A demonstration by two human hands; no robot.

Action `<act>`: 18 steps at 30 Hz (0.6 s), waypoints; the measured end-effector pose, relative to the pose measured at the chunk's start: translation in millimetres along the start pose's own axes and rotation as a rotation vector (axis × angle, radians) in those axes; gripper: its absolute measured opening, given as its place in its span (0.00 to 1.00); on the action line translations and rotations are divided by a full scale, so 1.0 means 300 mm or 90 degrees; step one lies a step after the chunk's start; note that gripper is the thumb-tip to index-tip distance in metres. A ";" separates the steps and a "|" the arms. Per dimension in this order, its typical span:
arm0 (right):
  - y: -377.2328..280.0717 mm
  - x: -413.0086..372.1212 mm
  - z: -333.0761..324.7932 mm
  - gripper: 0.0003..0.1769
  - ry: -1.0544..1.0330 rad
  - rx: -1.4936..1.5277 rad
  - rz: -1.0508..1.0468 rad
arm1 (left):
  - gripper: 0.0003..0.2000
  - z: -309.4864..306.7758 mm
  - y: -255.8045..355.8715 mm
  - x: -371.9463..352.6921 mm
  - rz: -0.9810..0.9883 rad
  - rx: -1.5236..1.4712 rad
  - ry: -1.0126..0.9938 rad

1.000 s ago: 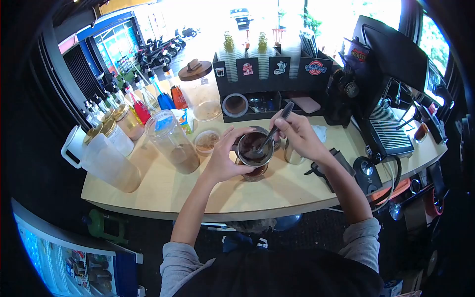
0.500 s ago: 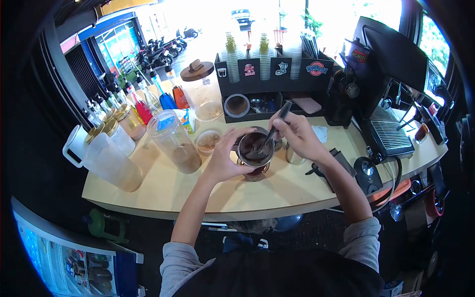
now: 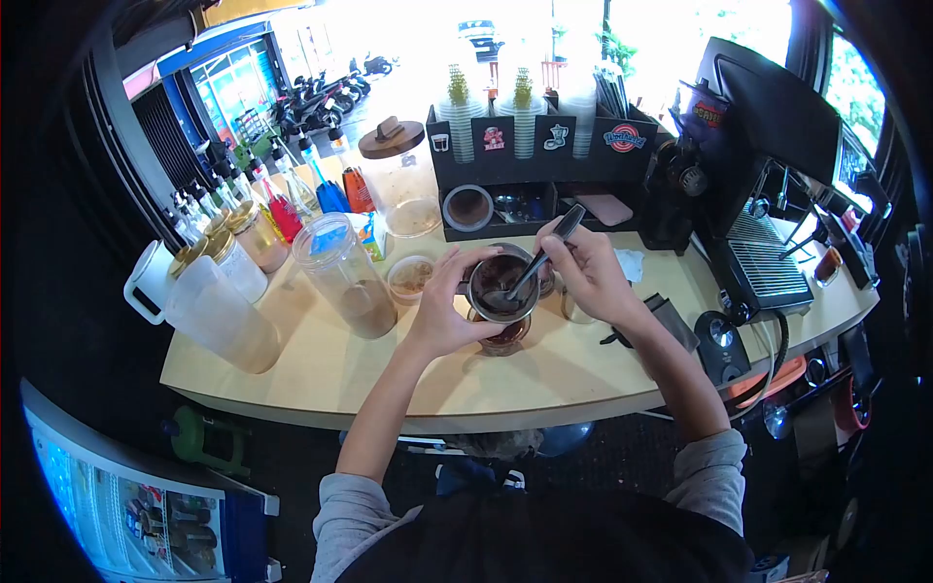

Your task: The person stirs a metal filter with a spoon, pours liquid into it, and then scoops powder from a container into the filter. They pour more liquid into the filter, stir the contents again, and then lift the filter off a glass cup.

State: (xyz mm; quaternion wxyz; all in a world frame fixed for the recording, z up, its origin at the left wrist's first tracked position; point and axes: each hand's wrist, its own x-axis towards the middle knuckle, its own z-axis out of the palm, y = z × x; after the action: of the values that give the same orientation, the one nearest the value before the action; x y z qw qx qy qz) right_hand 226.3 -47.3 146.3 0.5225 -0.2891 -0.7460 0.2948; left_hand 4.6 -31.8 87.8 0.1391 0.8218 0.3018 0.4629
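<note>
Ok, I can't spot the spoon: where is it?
Head view, centre: the spoon is in the right hand, its tip in the metal cup held by the left hand.

The wooden counter carries a white handled pitcher at the left, a clear canister part-filled with brown powder, a small tub just beside it, a black cup organiser at the rear, and an espresso machine at the right.
</note>
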 end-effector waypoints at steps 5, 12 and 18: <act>0.010 0.002 0.008 0.11 0.011 0.008 -0.010 | 0.42 0.002 0.020 0.008 -0.037 -0.079 0.007; 0.017 -0.006 0.007 0.12 0.017 -0.017 -0.001 | 0.42 0.006 -0.001 -0.008 -0.030 -0.022 -0.011; 0.021 0.000 -0.009 0.11 0.002 -0.013 -0.017 | 0.42 -0.008 0.017 0.001 0.005 0.015 -0.017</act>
State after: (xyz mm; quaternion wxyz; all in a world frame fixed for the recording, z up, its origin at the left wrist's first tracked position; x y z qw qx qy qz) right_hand 229.7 -42.8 142.3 0.5247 -0.2848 -0.7517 0.2800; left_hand 4.6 -35.7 91.8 0.1315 0.8305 0.3020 0.4491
